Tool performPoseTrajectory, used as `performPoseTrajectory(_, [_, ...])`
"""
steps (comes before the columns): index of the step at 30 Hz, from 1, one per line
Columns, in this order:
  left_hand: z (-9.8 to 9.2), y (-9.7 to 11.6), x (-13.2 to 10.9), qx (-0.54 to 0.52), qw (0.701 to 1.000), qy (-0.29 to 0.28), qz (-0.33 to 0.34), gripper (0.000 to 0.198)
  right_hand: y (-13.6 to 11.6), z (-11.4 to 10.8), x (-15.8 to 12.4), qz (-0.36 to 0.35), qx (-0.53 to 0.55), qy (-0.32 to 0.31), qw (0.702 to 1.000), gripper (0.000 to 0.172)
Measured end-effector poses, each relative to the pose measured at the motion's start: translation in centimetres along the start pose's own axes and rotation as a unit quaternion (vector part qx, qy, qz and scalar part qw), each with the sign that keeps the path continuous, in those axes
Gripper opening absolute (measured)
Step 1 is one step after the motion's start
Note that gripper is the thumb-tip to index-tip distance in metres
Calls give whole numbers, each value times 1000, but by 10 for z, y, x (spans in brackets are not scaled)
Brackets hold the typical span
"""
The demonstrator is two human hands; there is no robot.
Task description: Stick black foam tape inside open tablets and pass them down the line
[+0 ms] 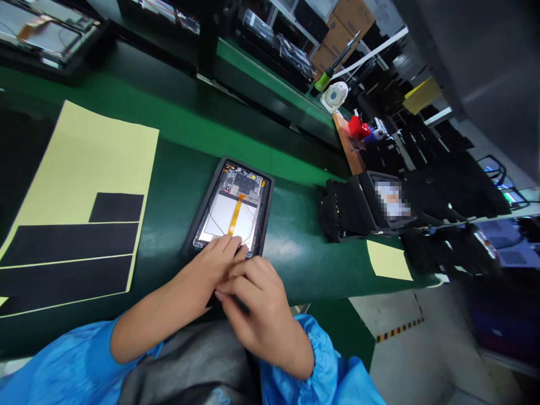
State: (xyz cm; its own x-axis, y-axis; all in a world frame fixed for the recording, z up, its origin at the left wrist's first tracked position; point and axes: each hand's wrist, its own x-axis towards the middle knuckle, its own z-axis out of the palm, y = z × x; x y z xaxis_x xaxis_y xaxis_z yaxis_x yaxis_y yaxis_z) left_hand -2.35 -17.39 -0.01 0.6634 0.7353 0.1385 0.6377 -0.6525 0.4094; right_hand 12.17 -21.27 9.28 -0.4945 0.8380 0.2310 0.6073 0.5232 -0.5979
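Note:
An opened tablet (pixel 228 216) lies in a black tray (pixel 268 211) on the bench before me. Its circuit board (pixel 243 183) is at the far end, and an orange flat cable (pixel 236 215) runs over a silvery white panel, with thin wires at the sides. My left hand (pixel 219 260) is at the tablet's near end, its fingers bent and close together. Against it is my right hand (pixel 259 295), thumb and forefinger pinched. A dark edge shows below the fingers; what either hand grips is hidden.
A yellow sheet (pixel 97 152) bearing black strips (pixel 71 243) lies to the left. On the right stand black trays (pixel 350 205), one with a screen, beside a small yellow sheet (pixel 388 260). A white fan (pixel 335 97) and a shelf are behind; another opened device (pixel 46 34) is far left.

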Motion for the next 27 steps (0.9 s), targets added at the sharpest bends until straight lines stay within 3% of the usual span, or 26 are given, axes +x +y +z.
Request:
performPoseTrajectory(6, [-19, -5, 0, -41, 999, -4, 34, 35, -17, -8, -1, -22, 0, -15, 1000, 12])
performPoseTrajectory(8, [-18, -3, 2, -35, 999, -3, 22, 32, -23, -16, -3, -4, 63, 26, 998, 13])
performPoseTrajectory(10, [-17, -1, 3, -28, 999, -9, 18, 31, -23, -22, -6, 42, 132, 110, 984, 11])
performPoseTrajectory(12, [-16, -1, 2, -22, 1000, 6, 19, 31, -14, -23, -7, 111, 186, 195, 957, 6])
performPoseTrajectory(14, [-15, -4, -2, -39, 998, 45, 23, 34, 6, -18, -9, 202, 254, 235, 916, 12])
performPoseTrajectory(18, [-11, -14, -10, -98, 987, 129, 19, 36, 49, 5, -11, 390, 418, 205, 794, 30])
performPoseTrajectory(20, [-10, -18, -11, -115, 983, 142, 7, 32, 61, 17, -12, 432, 431, 202, 766, 33])
performPoseTrajectory(27, [-2, -13, 5, -130, 979, 159, -11, 23, 61, 35, -2, 427, 324, 289, 793, 22])
